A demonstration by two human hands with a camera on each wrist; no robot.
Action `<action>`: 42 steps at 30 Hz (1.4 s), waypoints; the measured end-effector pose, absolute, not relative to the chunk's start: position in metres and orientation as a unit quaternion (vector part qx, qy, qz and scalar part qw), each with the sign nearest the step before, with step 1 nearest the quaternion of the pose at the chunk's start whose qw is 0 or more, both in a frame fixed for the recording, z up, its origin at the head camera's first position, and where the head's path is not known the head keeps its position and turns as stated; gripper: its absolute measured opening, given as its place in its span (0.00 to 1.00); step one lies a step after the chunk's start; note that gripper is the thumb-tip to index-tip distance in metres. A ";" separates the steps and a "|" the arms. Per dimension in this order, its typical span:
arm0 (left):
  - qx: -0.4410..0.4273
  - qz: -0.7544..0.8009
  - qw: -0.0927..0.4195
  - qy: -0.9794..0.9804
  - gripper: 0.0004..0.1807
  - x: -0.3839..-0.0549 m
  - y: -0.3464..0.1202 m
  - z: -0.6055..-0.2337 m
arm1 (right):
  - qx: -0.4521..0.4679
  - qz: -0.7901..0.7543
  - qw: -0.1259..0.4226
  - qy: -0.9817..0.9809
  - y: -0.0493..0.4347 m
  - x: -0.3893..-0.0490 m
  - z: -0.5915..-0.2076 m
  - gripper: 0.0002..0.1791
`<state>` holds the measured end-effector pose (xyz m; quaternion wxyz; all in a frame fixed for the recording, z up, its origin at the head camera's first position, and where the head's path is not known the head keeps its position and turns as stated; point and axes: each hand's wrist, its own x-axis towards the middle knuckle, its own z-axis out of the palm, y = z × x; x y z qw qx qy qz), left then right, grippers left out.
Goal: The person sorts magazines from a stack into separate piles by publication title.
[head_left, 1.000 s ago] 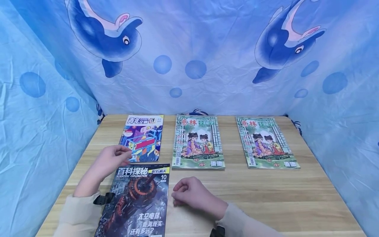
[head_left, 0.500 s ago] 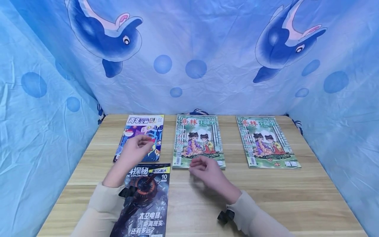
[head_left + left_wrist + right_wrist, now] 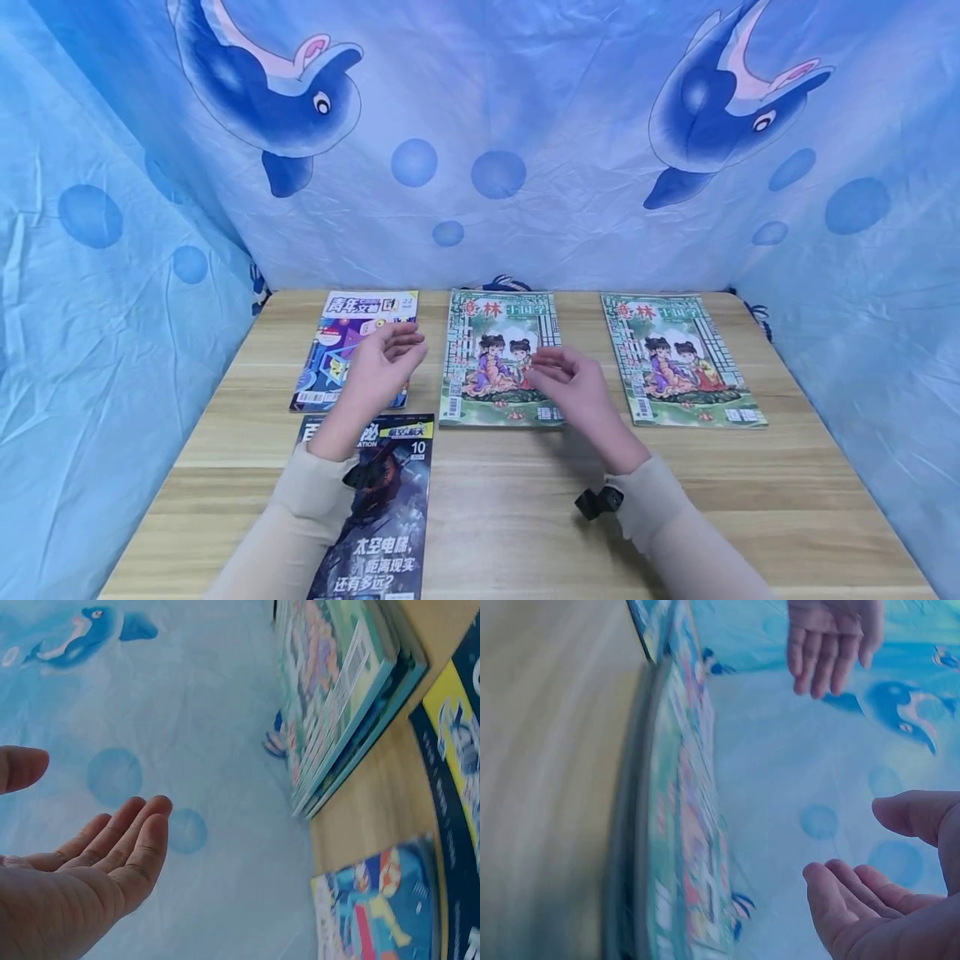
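Note:
My left hand hovers above the small purple magazine at the back left, hiding part of its cover. Its fingers are relaxed and nothing lies between them and the thumb. Over the right part of the middle green magazine is my right hand, also holding nothing, its fingers loosely bent and apart from the thumb. From the left wrist, that green magazine shows as the top of a thick pile. A dark science magazine lies in front of the purple one, partly covered by my left forearm.
A matching green magazine lies at the back right of the wooden table. Blue cloth printed with dolphins and bubbles encloses the back and both sides. Small black cameras, such as the right one, are strapped to my wrists.
Both hands have moved forward and to the right: the left across the purple magazine, the right from beside the dark magazine to above the middle green one. The magazines have stayed put.

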<state>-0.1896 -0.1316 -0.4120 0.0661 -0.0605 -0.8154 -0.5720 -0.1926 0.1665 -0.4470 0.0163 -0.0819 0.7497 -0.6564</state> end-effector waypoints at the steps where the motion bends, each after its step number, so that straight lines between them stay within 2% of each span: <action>1: -0.066 -0.578 0.066 -0.811 0.25 -0.191 -0.129 -0.414 | -0.080 -0.659 0.008 0.748 0.170 -0.195 -0.446 0.25; 14: -0.071 -0.600 0.076 -0.793 0.25 -0.195 -0.098 -0.429 | -0.047 -0.668 -0.062 0.740 0.201 -0.218 -0.452 0.31; 33: -0.005 -0.572 0.043 -0.819 0.30 -0.202 -0.092 -0.439 | -0.012 -0.654 -0.039 0.755 0.212 -0.225 -0.463 0.30; 42: 0.023 -0.550 0.027 -0.834 0.29 -0.214 -0.092 -0.442 | 0.000 -0.655 -0.016 0.756 0.212 -0.226 -0.456 0.32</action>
